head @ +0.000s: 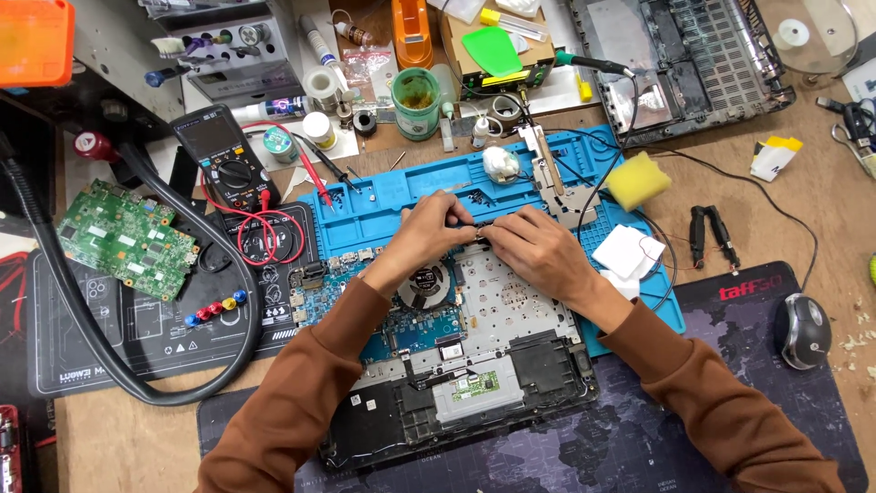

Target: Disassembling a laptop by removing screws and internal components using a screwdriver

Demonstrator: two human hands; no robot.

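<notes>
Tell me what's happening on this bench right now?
A person in brown sleeves works on an opened laptop base lying on a blue repair mat. The left hand and right hand meet at its far edge, pinching a small dark part. A multimeter and a loose green circuit board lie to the left.

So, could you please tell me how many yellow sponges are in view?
1: the yellow sponge lies on the right edge of the blue mat, beyond the right hand. Clutter could hide others.

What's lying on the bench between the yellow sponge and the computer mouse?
In the head view, between the yellow sponge and the mouse lies a small black plier-like tool, on bare wood.
</notes>
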